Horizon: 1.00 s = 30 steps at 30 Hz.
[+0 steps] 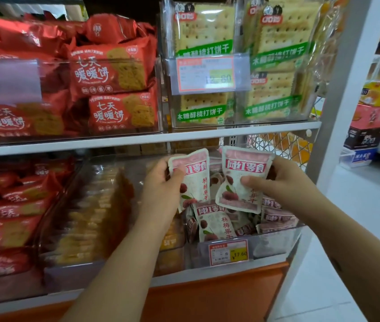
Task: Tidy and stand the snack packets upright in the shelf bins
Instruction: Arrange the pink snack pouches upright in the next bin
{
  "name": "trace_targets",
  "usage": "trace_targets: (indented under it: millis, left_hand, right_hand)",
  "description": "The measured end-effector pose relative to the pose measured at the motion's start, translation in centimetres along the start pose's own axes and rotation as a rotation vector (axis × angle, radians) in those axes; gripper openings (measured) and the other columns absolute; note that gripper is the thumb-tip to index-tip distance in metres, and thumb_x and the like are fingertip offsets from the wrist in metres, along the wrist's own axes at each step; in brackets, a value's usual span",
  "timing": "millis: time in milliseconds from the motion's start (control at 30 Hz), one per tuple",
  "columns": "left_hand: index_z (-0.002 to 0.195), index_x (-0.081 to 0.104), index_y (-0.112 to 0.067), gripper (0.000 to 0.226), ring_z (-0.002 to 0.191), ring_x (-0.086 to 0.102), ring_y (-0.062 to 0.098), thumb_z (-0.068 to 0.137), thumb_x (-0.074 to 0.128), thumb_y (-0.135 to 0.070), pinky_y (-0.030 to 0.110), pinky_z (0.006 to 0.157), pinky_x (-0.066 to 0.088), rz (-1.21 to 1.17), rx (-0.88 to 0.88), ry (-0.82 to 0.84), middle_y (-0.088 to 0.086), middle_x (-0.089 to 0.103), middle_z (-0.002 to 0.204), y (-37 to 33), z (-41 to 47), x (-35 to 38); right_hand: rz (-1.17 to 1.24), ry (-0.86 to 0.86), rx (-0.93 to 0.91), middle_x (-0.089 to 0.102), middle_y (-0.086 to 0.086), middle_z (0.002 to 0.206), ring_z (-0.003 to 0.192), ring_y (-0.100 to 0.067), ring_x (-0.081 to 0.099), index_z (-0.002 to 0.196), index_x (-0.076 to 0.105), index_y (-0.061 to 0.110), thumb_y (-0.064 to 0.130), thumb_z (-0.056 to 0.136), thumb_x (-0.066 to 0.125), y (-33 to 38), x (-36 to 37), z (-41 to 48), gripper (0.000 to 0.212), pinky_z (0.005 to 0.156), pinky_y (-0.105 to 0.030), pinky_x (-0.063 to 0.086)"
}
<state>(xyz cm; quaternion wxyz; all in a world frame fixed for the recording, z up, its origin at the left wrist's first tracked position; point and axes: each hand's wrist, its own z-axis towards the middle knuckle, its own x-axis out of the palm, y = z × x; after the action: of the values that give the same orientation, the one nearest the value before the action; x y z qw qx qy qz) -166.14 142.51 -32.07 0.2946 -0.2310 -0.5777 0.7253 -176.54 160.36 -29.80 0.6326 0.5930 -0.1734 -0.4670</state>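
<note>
My left hand (161, 180) grips a white-and-pink snack packet (194, 180) by its left edge and holds it upright above the lower right clear bin (275, 242). My right hand (275, 180) pinches a second packet of the same kind (240, 182), thumb on its front, tilted a little to the right. Below them, several more such packets (214, 223) lie jumbled in the bin, some upright, some flat.
A price tag (228, 252) hangs on the bin's front. A bin of yellow-brown packets (87, 219) stands to the left, red biscuit packs (3, 210) beyond it. Red packs (112, 73) and cracker packs (275, 49) fill the upper shelf. Boxes (370, 126) sit on the floor, right.
</note>
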Motion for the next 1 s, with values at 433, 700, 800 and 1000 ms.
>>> trace_targets:
  millis: [433, 700, 800, 1000]
  left_hand:
    - [0.092, 0.058, -0.027, 0.018, 0.093, 0.060, 0.004, 0.093, 0.052, -0.010, 0.030, 0.080, 0.053, 0.777, 0.152, 0.541, -0.013, 0.064, 0.100, -0.1, -0.2, 0.1]
    - [0.084, 0.058, -0.042, 0.037, 0.090, 0.056, -0.017, 0.092, 0.056, -0.006, 0.007, 0.075, 0.044, 0.542, 0.341, 0.250, -0.031, 0.060, 0.089, -0.8, 0.1, -2.2]
    - [0.077, 0.062, -0.037, 0.034, 0.085, 0.057, -0.016, 0.092, 0.056, -0.006, 0.001, 0.072, 0.042, 0.547, 0.336, 0.298, -0.029, 0.062, 0.085, -0.4, -0.1, -1.7]
    - [0.092, 0.065, -0.040, 0.034, 0.083, 0.053, -0.019, 0.096, 0.049, -0.010, -0.003, 0.072, 0.039, 0.694, 0.295, 0.461, -0.029, 0.059, 0.094, -0.3, -0.8, -0.8]
  right_hand:
    - [-0.280, 0.239, -0.052, 0.072, 0.008, 0.091, 0.081, 0.000, 0.068, 0.099, 0.063, 0.025, 0.026, 0.072, 0.079, -2.6, 2.6, -1.1, 0.031, 0.076, -0.029, 0.058]
    - [-0.163, 0.043, -0.127, 0.072, 0.005, 0.086, 0.077, -0.008, 0.069, 0.090, 0.063, 0.027, 0.024, 0.073, 0.076, -1.3, 2.3, -0.9, 0.021, 0.067, -0.028, 0.059]
    - [-0.366, 0.104, -0.163, 0.059, 0.012, 0.113, 0.098, -0.007, 0.061, 0.093, 0.063, 0.029, 0.027, 0.074, 0.076, -2.5, 3.2, -0.6, 0.024, 0.088, -0.033, 0.054]
    - [-0.559, 0.282, -0.198, 0.050, 0.015, 0.083, 0.068, 0.003, 0.046, 0.094, 0.064, 0.019, 0.032, 0.078, 0.073, -4.2, 4.9, -1.0, 0.022, 0.067, -0.018, 0.040]
